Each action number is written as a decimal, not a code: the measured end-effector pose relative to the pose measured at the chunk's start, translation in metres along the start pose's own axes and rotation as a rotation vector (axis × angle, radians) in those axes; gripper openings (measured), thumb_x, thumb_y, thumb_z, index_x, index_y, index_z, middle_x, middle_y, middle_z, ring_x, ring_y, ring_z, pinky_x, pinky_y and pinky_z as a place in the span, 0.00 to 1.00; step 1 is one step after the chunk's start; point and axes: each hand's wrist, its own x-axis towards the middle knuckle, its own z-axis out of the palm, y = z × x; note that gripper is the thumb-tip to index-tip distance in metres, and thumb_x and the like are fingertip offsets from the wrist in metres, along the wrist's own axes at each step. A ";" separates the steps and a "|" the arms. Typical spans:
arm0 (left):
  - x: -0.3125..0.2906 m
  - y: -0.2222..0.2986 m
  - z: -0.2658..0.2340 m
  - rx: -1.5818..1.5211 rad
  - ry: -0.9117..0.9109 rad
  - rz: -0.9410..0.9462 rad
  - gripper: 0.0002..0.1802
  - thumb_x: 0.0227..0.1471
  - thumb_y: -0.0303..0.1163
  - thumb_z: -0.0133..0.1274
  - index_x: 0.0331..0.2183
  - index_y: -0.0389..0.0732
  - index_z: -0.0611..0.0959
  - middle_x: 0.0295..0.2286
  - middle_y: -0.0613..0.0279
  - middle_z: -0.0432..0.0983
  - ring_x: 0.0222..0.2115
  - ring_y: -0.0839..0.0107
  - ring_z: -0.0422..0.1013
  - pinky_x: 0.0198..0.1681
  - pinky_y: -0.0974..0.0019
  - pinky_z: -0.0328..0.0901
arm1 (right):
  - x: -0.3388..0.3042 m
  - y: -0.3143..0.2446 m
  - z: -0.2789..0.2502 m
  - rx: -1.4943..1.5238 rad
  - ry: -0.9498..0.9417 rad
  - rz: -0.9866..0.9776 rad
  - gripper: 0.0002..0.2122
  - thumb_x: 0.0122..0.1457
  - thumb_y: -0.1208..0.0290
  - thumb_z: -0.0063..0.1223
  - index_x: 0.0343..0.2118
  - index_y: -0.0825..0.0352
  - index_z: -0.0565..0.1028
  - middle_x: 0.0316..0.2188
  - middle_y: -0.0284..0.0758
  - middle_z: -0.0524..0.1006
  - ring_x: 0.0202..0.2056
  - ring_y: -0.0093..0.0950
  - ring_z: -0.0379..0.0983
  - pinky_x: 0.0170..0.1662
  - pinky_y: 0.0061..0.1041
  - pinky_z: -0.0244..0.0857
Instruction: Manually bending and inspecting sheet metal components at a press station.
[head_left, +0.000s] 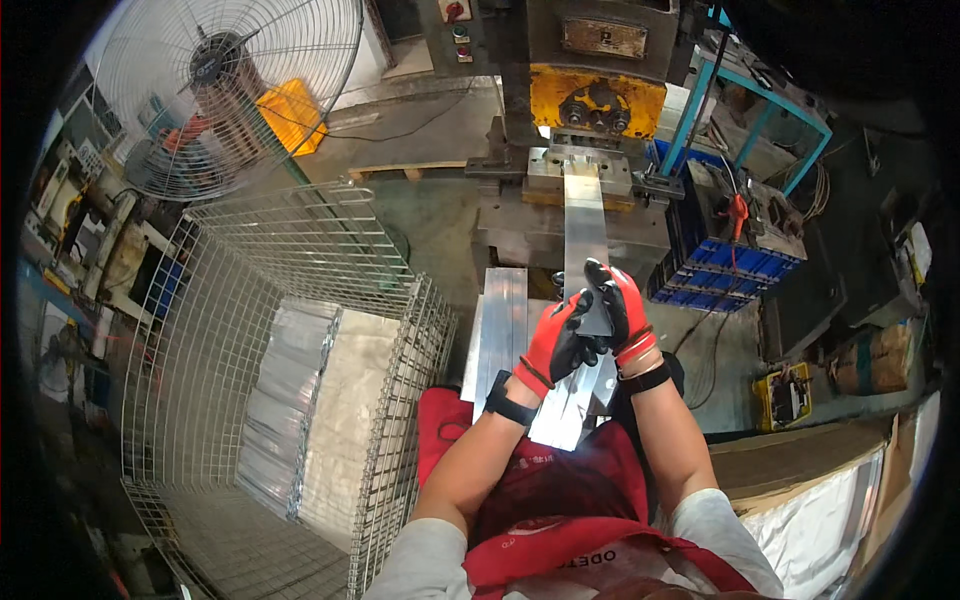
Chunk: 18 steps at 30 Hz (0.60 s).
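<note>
A long flat metal strip [586, 225] runs away from me, its far end on the die block [545, 180] of a press. Both my hands wear red gloves with black palms and fingers. My left hand [562, 345] closes on the near end of the strip from the left. On the other side, my right hand [622, 305] wraps around the same end, close to the left. Below the hands lie more shiny metal pieces [560, 422], partly covered by my arms. Left of the hands, several similar strips [503, 318] lie side by side.
A wire mesh cage [290, 205] with stacked metal strips [285, 370] stands at my left. Beyond it is a large fan [220, 60]. Blue crates [700, 262] sit right of the press [598, 95]. A yellow bin [785, 395] and a cardboard box [800, 455] are at the right.
</note>
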 end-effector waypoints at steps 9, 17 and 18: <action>-0.056 -0.019 -0.036 1.049 -0.101 0.627 0.33 0.33 0.19 0.58 0.46 0.37 0.67 0.43 0.51 0.63 0.25 0.72 0.71 0.25 0.71 0.66 | -0.042 -0.032 0.009 -0.272 0.005 -0.205 0.14 0.52 0.66 0.47 0.40 0.68 0.65 0.33 0.30 0.69 0.36 0.20 0.64 0.39 0.20 0.58; -0.135 0.055 -0.013 1.847 -0.108 0.249 0.11 0.44 0.36 0.48 0.32 0.43 0.73 0.16 0.60 0.68 0.19 0.63 0.68 0.22 0.65 0.62 | -0.071 -0.124 -0.007 -1.342 -0.357 -0.619 0.34 0.36 0.56 0.56 0.50 0.62 0.60 0.49 0.39 0.59 0.53 0.40 0.50 0.55 0.46 0.35; -0.144 0.055 -0.013 1.905 -0.137 0.318 0.10 0.43 0.36 0.48 0.30 0.43 0.73 0.17 0.59 0.68 0.19 0.61 0.67 0.22 0.64 0.61 | -0.071 -0.120 -0.007 -1.355 -0.446 -0.713 0.31 0.36 0.55 0.55 0.46 0.59 0.63 0.41 0.37 0.66 0.46 0.35 0.59 0.54 0.44 0.40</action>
